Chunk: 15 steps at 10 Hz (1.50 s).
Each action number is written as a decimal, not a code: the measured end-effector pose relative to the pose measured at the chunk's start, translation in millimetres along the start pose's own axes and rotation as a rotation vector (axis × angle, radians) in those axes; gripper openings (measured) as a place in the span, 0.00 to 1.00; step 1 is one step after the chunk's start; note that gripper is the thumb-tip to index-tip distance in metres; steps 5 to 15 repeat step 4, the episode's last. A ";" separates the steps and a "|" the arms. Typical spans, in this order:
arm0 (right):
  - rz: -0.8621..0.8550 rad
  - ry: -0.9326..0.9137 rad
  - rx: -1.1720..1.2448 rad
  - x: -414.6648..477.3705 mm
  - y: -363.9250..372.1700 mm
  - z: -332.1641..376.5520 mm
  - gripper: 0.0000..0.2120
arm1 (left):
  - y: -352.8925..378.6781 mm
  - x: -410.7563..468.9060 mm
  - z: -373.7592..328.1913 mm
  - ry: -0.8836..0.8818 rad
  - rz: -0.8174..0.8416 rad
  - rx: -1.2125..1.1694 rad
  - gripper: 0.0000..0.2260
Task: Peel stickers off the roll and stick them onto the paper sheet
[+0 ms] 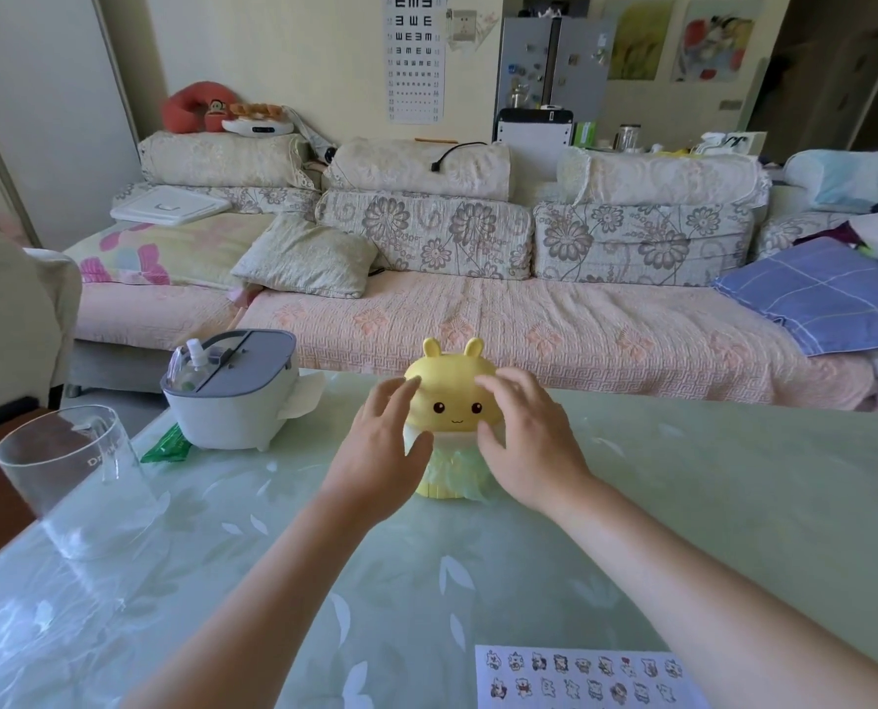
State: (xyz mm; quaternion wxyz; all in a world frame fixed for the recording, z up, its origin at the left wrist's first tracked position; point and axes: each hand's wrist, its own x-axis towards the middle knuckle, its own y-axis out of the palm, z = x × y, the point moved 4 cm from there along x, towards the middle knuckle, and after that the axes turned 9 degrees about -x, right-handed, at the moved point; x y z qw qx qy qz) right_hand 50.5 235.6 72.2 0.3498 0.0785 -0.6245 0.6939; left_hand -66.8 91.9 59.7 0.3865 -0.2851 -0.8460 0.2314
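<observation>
A white paper sheet with two rows of small cartoon stickers lies at the near right edge of the table, partly under my right forearm. No sticker roll is in sight. A yellow bunny-shaped toy with a pale green skirt stands upright in the middle of the table. My left hand is at its left side and my right hand at its right side. Both have spread fingers and thumbs against the toy's front. Whether they grip it is unclear.
The table has a pale green glossy leaf-pattern cover. A clear glass beaker stands at the left edge. A white and grey box with a spray bottle and a green packet sit back left. A sofa runs behind.
</observation>
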 end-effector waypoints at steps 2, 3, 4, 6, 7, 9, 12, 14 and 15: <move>0.354 0.384 0.334 -4.4 22.7 -7.1 0.36 | 23.6 -3.6 13.0 -0.360 0.197 -0.205 0.35; 0.385 0.386 0.414 -10.1 27.5 -3.2 0.38 | 26.3 -2.7 15.6 -0.379 0.198 -0.237 0.36; 0.344 0.394 0.413 -12.8 16.8 -6.1 0.39 | 14.7 -4.5 7.0 -0.366 0.155 -0.199 0.35; 0.344 0.394 0.413 -12.8 16.8 -6.1 0.39 | 14.7 -4.5 7.0 -0.366 0.155 -0.199 0.35; 0.344 0.394 0.413 -12.8 16.8 -6.1 0.39 | 14.7 -4.5 7.0 -0.366 0.155 -0.199 0.35; 0.344 0.394 0.413 -12.8 16.8 -6.1 0.39 | 14.7 -4.5 7.0 -0.366 0.155 -0.199 0.35; 0.344 0.394 0.413 -12.8 16.8 -6.1 0.39 | 14.7 -4.5 7.0 -0.366 0.155 -0.199 0.35; 0.344 0.394 0.413 -12.8 16.8 -6.1 0.39 | 14.7 -4.5 7.0 -0.366 0.155 -0.199 0.35; 0.344 0.394 0.413 -12.8 16.8 -6.1 0.39 | 14.7 -4.5 7.0 -0.366 0.155 -0.199 0.35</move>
